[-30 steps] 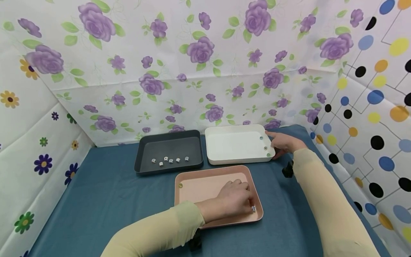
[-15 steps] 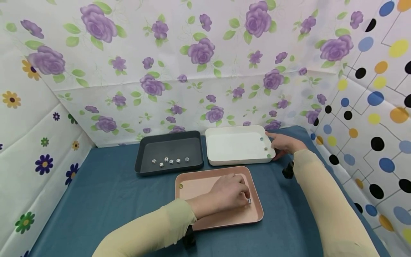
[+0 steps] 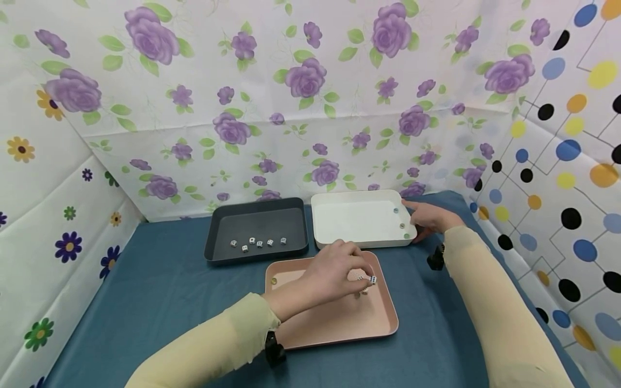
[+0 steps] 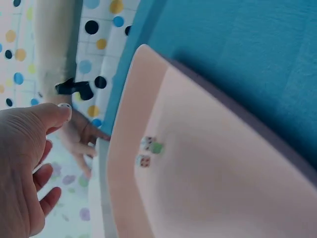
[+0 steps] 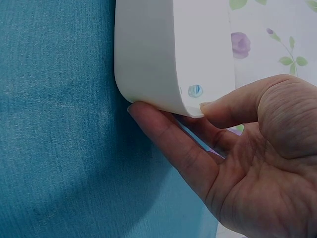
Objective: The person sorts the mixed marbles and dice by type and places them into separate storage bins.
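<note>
My left hand [image 3: 332, 272] pinches a white die [image 3: 372, 279] between thumb and fingers, held over the pink tray [image 3: 339, 344]. In the left wrist view the die [image 4: 64, 106] shows at the thumb tip. Below it in that tray lie two more dice, one of them a die [image 4: 143, 161] with reddish dots, beside a green marble [image 4: 156, 148]. A yellowish marble [image 3: 274, 281] sits in the tray's far left corner. My right hand [image 3: 432, 216] grips the right end of the white tray [image 3: 359, 240], thumb on the rim and fingers beneath in the right wrist view.
Several white dice [image 3: 259, 243] lie in the black tray [image 3: 211, 237] at the back left. Three glass marbles, including a greenish marble [image 3: 406, 236], rest at the white tray's right end. A blue cloth [image 3: 170, 291] covers the table, with patterned curtains [image 3: 271, 124] around it.
My left hand has lifted the die from the right side of the pink tray and moved it away from me, toward the white tray. The right hand has stayed at the white tray.
</note>
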{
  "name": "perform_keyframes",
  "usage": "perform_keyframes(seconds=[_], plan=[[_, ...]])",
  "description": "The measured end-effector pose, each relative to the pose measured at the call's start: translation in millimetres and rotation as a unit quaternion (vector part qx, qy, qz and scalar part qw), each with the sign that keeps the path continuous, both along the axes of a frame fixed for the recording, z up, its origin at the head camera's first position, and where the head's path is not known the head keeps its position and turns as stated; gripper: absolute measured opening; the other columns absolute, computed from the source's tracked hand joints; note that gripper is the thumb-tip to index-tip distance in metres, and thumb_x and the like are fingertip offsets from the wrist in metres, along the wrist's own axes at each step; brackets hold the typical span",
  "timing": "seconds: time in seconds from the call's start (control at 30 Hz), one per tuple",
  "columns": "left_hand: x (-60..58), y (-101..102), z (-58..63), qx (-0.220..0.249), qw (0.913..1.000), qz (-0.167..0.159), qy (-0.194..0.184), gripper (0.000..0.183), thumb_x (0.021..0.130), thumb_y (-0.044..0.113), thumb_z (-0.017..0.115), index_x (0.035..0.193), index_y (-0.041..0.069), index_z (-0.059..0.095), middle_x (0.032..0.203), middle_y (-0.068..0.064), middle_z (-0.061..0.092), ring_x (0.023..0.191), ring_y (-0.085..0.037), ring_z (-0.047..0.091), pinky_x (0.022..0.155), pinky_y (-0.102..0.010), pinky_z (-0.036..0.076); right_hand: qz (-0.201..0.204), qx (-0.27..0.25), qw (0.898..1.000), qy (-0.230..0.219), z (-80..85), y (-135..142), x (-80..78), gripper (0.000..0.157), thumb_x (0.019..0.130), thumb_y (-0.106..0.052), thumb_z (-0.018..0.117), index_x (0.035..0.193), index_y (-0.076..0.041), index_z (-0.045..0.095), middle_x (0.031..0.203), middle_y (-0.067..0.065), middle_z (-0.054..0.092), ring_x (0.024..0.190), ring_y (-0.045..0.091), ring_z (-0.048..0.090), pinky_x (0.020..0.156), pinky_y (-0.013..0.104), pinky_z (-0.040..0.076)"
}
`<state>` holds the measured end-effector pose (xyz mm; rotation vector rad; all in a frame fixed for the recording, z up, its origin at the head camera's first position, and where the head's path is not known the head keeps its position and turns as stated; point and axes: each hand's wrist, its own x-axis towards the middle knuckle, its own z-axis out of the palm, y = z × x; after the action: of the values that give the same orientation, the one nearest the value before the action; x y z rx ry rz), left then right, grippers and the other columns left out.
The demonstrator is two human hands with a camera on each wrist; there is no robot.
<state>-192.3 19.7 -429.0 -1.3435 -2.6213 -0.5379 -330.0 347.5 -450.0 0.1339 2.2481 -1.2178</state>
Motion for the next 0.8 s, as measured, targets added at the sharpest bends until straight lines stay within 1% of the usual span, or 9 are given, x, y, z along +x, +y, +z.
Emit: perform_keyframes(seconds=[0.07, 0.17, 0.23, 0.33, 0.43, 0.57, 0.8], plan=[[-2.6, -4, 4.0, 0.018, 0.9998, -0.001, 0.013, 0.010, 0.094, 0.040, 0.075, 0.102, 0.034, 0.079, 0.103, 0.010, 0.057, 0.086, -0.009, 0.046, 0.074, -0.024, 0.040, -0.001, -0.001, 1.000, 0.000, -0.6, 1, -0.3, 0.087, 0.100, 0.007, 0.042, 0.165, -0.025, -0.006, 0.165, 0.030, 0.000, 0.107, 0.038, 0.064, 0.082, 0.047, 0.059], [-5.9, -11, 8.9, 0.045, 0.9988, 0.006, 0.020, 0.012, 0.094, 0.038, 0.076, 0.104, 0.033, 0.080, 0.103, 0.010, 0.056, 0.086, -0.009, 0.045, 0.074, -0.024, 0.039, -0.002, 0.000, 1.000, 0.000, -1.1, 0, -0.2, 0.087, 0.100, 0.007, 0.043, 0.165, -0.026, -0.006, 0.165, 0.031, 0.000, 0.106, 0.037, 0.065, 0.082, 0.047, 0.059], [-7.9, -14, 12.5, 0.058, 0.9979, 0.011, 0.027, 0.012, 0.094, 0.037, 0.077, 0.105, 0.033, 0.080, 0.104, 0.010, 0.057, 0.086, -0.009, 0.045, 0.075, -0.025, 0.040, -0.001, 0.002, 1.000, 0.000, -1.1, 0, 0.1, 0.087, 0.100, 0.006, 0.043, 0.165, -0.025, -0.006, 0.165, 0.031, 0.000, 0.107, 0.037, 0.065, 0.082, 0.047, 0.059], [-10.6, -19, 18.3, 0.084, 0.9952, 0.009, 0.049, 0.012, 0.093, 0.034, 0.078, 0.104, 0.030, 0.081, 0.102, 0.008, 0.057, 0.086, -0.011, 0.045, 0.077, -0.028, 0.041, -0.002, 0.003, 1.000, 0.000, -0.9, 0, 0.7, 0.087, 0.100, 0.006, 0.043, 0.165, -0.025, -0.006, 0.165, 0.031, 0.000, 0.107, 0.037, 0.064, 0.082, 0.046, 0.059], [-13.0, -24, 24.6, 0.109, 0.9913, 0.005, 0.073, 0.011, 0.092, 0.031, 0.080, 0.103, 0.028, 0.081, 0.100, 0.006, 0.056, 0.086, -0.013, 0.045, 0.078, -0.031, 0.041, -0.002, 0.001, 1.000, 0.000, -0.7, 0, 0.7, 0.087, 0.099, 0.006, 0.043, 0.165, -0.024, -0.006, 0.164, 0.031, 0.003, 0.106, 0.038, 0.064, 0.081, 0.046, 0.059], [-15.3, -30, 32.8, 0.138, 0.9848, -0.001, 0.106, 0.012, 0.090, 0.030, 0.082, 0.102, 0.027, 0.081, 0.099, 0.006, 0.055, 0.085, -0.013, 0.046, 0.078, -0.031, 0.041, 0.001, -0.001, 1.000, 0.001, -0.8, 0, 0.4, 0.088, 0.098, 0.007, 0.042, 0.165, -0.024, -0.007, 0.163, 0.033, 0.008, 0.102, 0.040, 0.064, 0.080, 0.047, 0.059], [-15.5, -40, 45.3, 0.155, 0.9737, 0.001, 0.167, 0.014, 0.090, 0.030, 0.082, 0.103, 0.025, 0.081, 0.100, 0.004, 0.055, 0.087, -0.016, 0.047, 0.080, -0.034, 0.042, -0.003, -0.003, 1.000, -0.001, -0.5, -1, 0.5, 0.087, 0.099, 0.007, 0.041, 0.164, -0.025, -0.007, 0.163, 0.033, 0.007, 0.107, 0.039, 0.063, 0.080, 0.047, 0.059]])
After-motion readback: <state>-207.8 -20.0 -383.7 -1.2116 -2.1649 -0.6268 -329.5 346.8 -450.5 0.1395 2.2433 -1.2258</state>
